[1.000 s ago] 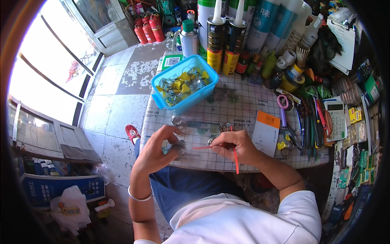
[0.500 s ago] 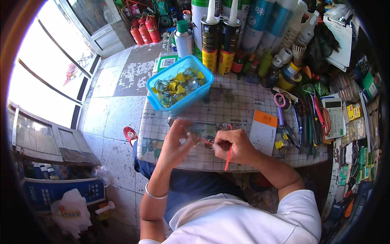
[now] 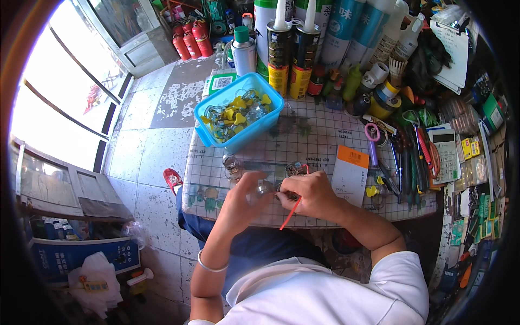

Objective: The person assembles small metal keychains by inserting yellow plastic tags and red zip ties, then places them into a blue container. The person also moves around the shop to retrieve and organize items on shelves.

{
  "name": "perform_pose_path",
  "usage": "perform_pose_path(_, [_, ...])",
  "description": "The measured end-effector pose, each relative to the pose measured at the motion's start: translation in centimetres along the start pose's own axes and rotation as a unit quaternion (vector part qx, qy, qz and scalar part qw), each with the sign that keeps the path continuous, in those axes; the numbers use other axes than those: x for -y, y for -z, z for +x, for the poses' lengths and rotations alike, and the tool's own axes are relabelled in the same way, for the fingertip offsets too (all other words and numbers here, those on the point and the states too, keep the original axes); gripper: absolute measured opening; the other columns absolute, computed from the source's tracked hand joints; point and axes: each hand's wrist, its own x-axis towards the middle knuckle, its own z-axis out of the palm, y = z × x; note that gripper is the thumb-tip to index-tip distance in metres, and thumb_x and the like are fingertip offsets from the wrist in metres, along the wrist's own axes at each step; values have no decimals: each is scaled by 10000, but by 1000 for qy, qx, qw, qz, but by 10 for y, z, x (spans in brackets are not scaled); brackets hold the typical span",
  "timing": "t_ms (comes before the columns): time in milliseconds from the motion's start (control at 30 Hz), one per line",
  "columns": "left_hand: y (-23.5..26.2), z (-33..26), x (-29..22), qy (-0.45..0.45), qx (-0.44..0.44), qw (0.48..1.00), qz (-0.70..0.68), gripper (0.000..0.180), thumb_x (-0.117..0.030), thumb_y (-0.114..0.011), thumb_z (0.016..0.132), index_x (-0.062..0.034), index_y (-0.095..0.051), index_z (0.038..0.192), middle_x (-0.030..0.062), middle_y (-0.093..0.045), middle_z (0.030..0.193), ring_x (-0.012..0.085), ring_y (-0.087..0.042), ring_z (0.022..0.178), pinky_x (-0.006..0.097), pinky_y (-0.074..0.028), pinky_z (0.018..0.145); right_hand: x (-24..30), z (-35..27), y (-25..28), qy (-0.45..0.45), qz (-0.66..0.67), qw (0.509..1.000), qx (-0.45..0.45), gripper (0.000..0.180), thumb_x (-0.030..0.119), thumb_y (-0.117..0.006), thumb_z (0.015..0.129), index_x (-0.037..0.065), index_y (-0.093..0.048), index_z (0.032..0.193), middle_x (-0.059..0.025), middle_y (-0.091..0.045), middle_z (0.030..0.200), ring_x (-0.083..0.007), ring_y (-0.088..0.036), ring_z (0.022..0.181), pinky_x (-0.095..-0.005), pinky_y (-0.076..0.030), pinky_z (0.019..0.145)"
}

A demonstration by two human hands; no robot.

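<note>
Over the tabletop (image 3: 325,143) near the blue tub (image 3: 269,120), the person's right hand (image 3: 309,192) pinches a red strip (image 3: 291,213), while the left hand (image 3: 244,203), blurred, its grip impossible to tell, is at a shiny ring (image 3: 264,187) between the hands.

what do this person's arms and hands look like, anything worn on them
Both the left hand and right hand are ungloved, and the forearms are bare. A thin, pale, silvery bangle circles the left wrist; the right wrist shows none. The right upper arm has a short, plain white sleeve.
</note>
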Motion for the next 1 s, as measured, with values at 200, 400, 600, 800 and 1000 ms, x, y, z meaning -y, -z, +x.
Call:
perform_pose_path(200, [9, -9, -5, 0, 29, 998, -59, 383, 71, -614, 799, 20, -502, 1162, 73, -616, 966, 139, -606, 941, 294, -500, 856, 1, -1, -2, 30, -20, 999, 7, 162, 136, -717, 695, 95, -567, 649, -42, -560, 578, -224, -563, 492, -320, -424, 443])
perform_pose_path(400, [9, -10, -5, 20, 32, 997, -61, 349, 73, -594, 809, 7, -529, 1146, 105, -629, 945, 175, -634, 943, 300, -530, 809, 5, 0, -2, 55, -45, 997, 15, 197, 132, -711, 688, 100, -528, 620, -35, -516, 554, -225, -556, 489, -330, -416, 438])
perform_pose_path(600, [8, -14, -3, 2, 42, 994, -105, 348, 66, -612, 798, 5, -547, 1135, 124, -643, 969, 191, -653, 924, 310, -535, 801, 2, -2, -5, 53, -69, 996, 3, 173, 127, -705, 670, 103, -535, 654, -37, -515, 587, -232, -554, 497, -335, -416, 441])
perform_pose_path(800, [4, -13, -9, -24, -6, 999, -29, 261, 91, -632, 777, 24, -594, 1027, 95, -661, 907, 164, -660, 843, 287, -534, 769, 1, -2, -3, 61, -68, 995, 28, 168, 125, -712, 669, 95, -547, 668, -42, -530, 605, -238, -561, 509, -332, -427, 454])
perform_pose_path(1000, [7, -12, -10, -32, -85, 994, 53, 197, 74, -677, 765, 33, -587, 935, 79, -662, 846, 144, -661, 769, 260, -517, 691, 1, 2, 1, 28, 60, 998, -6, 139, 39, -693, 690, 83, -631, 806, -53, -586, 719, -228, -578, 533, -319, -442, 474])
